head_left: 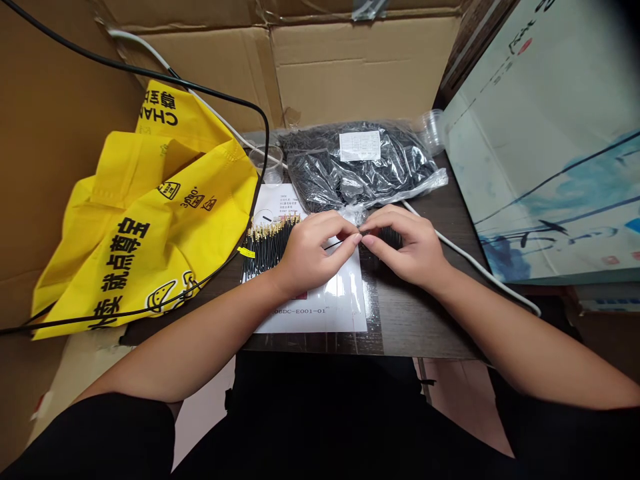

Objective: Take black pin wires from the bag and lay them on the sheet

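Observation:
My left hand (320,248) is closed in a pinch on a thin black wire (332,246), which shows between its thumb and forefinger. My right hand (411,245) meets it fingertip to fingertip, thumb and forefinger pinched; what they grip is too small to make out. Beside my left hand lies a bundle of short black wires (270,248) with gold-coloured ends and a yellow tag (247,252). It rests on a printed white sheet (315,320). Partly hidden behind my right hand is a dark pile (390,236) of thin black pieces.
Behind my hands lies a clear plastic bag (320,177) full of black pieces. A yellow bag (200,160) spreads at the left, crossed by a black cable (220,97). Clear plastic cups (273,170), a white cable (470,263) and a pale printed box (540,167) surround the dark table (425,333).

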`<state>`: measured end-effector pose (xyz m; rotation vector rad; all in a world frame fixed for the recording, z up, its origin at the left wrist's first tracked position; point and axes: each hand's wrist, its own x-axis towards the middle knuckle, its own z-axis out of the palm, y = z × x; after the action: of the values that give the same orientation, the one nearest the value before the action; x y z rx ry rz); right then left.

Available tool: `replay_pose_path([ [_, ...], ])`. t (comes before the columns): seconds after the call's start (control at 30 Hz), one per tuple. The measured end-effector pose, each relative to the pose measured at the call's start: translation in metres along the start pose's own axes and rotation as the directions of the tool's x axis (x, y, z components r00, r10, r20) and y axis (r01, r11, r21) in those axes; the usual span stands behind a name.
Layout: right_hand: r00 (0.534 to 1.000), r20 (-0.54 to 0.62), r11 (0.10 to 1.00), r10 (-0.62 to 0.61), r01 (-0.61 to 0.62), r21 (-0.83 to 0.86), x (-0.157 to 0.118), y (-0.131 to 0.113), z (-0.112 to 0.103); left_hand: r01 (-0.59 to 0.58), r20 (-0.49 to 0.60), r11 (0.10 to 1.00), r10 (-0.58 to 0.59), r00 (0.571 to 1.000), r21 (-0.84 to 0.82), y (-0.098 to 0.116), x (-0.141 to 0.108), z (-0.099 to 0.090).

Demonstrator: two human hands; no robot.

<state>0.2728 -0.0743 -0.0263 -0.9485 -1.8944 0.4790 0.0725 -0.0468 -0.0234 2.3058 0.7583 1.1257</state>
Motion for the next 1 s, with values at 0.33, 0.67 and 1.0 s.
replay_pose_path([
  [0.33,0.976,-0.068,0.940,0.209,-0.181,0.289,-0.001,0.002,0.004,0.168,-0.010,0.961,-0.175,0.985,-0.221,-0.004,-0.001,0.001],
  [0.67,0.792,-0.071,0.708,0.607,-0.498,0.500,0.010,0.038,-0.052,0.218,-0.109,0.953,-0.245,0.964,-0.211,-0.014,-0.001,-0.004],
  [1.0,0.740,-0.007,0.691,0.672,-0.630,-0.355,0.000,0.030,-0.071,0.170,-0.130,0.964,-0.199,0.971,-0.205,-0.012,0.000,-0.003],
])
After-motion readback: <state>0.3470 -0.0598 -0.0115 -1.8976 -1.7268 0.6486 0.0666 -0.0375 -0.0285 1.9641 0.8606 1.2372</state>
